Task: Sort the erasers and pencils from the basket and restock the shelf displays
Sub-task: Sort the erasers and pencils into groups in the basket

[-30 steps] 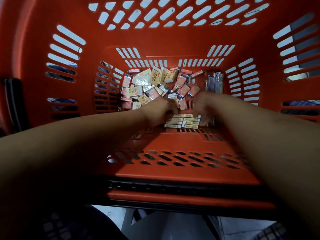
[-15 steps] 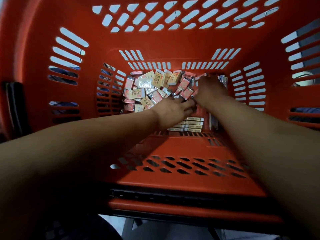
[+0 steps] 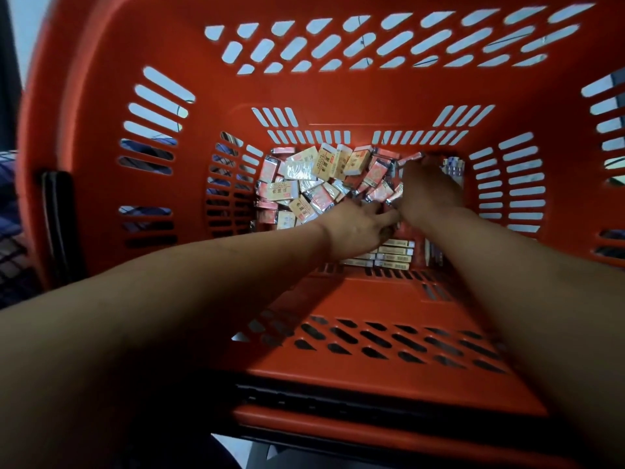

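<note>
A red plastic basket [image 3: 372, 89] with slotted walls fills the view, seen from above, and both of the person's forearms reach down into it.

A loose pile of wrapped erasers [image 3: 311, 177], cream and pink, covers the far left part of the basket floor, the pieces lying at all angles and on top of one another. On the near side of the floor, a neat stack of flat cream eraser boxes [image 3: 394, 255] lies in rows, partly under the left wrist. A bundle of blue-and-white pencils [image 3: 453, 167] lies in the far right corner, against the right wall.

The left hand [image 3: 358, 228] lies palm down at the near edge of the loose pile, its fingers [image 3: 385, 216] fairly straight, pointing right and touching the erasers just beside the right wrist. The right hand [image 3: 429, 191] reaches farther in, back upward, between the pile and the pencils. Its fingers bend down out of sight, so I cannot tell whether they grip anything.

A black handle [image 3: 57, 225] hangs on the outside of the left wall, and checked cloth [image 3: 10, 231] shows beyond it.
</note>
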The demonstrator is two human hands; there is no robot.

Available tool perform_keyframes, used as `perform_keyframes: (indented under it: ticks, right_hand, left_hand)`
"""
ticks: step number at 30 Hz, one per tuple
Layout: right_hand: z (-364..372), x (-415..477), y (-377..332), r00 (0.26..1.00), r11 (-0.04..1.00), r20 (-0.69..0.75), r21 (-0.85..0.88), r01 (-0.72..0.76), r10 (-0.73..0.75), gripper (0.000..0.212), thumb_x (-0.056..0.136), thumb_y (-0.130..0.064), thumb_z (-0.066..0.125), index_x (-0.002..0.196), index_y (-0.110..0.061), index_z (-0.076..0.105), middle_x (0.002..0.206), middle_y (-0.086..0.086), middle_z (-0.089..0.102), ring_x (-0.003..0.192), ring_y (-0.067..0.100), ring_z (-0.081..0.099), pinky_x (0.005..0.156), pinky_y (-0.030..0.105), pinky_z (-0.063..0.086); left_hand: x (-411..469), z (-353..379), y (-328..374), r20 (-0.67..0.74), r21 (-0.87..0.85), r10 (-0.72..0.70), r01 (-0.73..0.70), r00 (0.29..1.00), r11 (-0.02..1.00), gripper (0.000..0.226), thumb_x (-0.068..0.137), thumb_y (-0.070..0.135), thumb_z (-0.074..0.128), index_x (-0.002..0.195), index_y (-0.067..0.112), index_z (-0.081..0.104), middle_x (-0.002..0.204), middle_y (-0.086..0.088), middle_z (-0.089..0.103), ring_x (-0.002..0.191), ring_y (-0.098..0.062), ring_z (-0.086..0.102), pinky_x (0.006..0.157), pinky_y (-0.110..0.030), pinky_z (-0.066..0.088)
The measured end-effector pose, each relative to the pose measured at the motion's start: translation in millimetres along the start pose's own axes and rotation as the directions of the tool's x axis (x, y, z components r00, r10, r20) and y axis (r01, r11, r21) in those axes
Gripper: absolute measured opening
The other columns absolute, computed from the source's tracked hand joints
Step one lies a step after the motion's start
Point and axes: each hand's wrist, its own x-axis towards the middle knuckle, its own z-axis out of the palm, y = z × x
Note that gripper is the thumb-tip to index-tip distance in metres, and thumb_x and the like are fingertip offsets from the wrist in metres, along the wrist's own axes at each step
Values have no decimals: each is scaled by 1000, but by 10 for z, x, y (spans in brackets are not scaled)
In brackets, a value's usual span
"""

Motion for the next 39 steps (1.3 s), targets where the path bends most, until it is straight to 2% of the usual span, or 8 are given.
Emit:
perform_keyframes:
  ticks: [6, 9, 12, 16, 22, 26, 34, 39]
  right_hand:
    - [-87, 18, -17, 998, 987, 48, 157, 36, -44, 29, 93, -19, 60, 119, -6, 59, 124, 21, 60, 107, 37, 62, 80, 35, 48]
    - [-201, 45, -52, 989, 977, 142, 213, 17, -48, 20, 88, -21, 66, 103, -7, 63, 104, 16, 65, 89, 32, 63, 70, 30, 45]
    - [-371, 27, -99, 970, 989, 240, 150, -6, -30, 10, 92, -11, 64, 89, -3, 60, 82, 12, 59, 70, 24, 54, 55, 27, 36]
    - [-571, 43, -125, 919, 952, 392, 294, -85, -38, 15, 90, -5, 69, 76, 1, 65, 61, 13, 63, 44, 19, 58, 41, 22, 42]
    - [-506, -116, -350, 879, 677, 439, 705, -209, -186, 14, 86, -2, 75, 96, 4, 67, 88, 24, 73, 69, 25, 74, 60, 27, 61]
    - [-339, -307, -590, 861, 597, 449, 767, -235, -239, 8, 87, 7, 72, 92, 3, 67, 88, 25, 73, 74, 28, 76, 65, 29, 64]
    - [-9, -582, -920, 821, 563, 504, 774, -291, -269, 13, 88, 12, 67, 91, 0, 63, 86, 21, 70, 77, 35, 75, 68, 34, 64]
    - [108, -670, -1136, 824, 511, 507, 793, -333, -251, 15, 90, 11, 65, 90, -3, 63, 92, 21, 69, 73, 32, 75, 57, 28, 63]
  left_hand:
    - [-178, -356, -174, -27, 9, 25, -25, 999, 1000, 27, 90, 10, 51, 109, 7, 69, 118, -14, 66, 89, -34, 67, 46, -31, 39]
    - [-250, -552, -375, 192, -158, -173, 204, 966, 966, 46, 97, 18, 57, 143, 12, 49, 149, -10, 48, 115, -33, 60, 77, -43, 55]
    - [-369, -842, -637, 366, -366, -358, 486, 859, 793, 28, 98, 27, 58, 121, 13, 64, 121, -11, 64, 103, -32, 63, 84, -38, 52]
    - [-629, -998, -874, 649, -164, -496, 743, 577, 649, 16, 93, 27, 69, 97, 12, 71, 98, -12, 70, 90, -28, 65, 73, -31, 45]
    - [-961, -825, -936, 432, -223, -788, 899, 438, 377, 10, 93, 7, 58, 92, 11, 67, 96, -16, 66, 93, -35, 67, 72, -35, 48]
    - [-946, -773, -880, 370, -305, -860, 921, 351, 244, 30, 104, 22, 40, 78, 16, 53, 81, -8, 58, 63, -17, 51, 58, -33, 34]
    - [-1030, -641, -773, 287, -358, -892, 903, 349, 238, 43, 108, 38, 35, 135, 11, 55, 135, -15, 60, 118, -35, 57, 91, -41, 47]
    - [-1237, -553, -665, 411, -302, -855, 932, 315, 199, 34, 104, 9, 45, 136, -1, 50, 132, -21, 54, 109, -28, 66, 82, -29, 53]
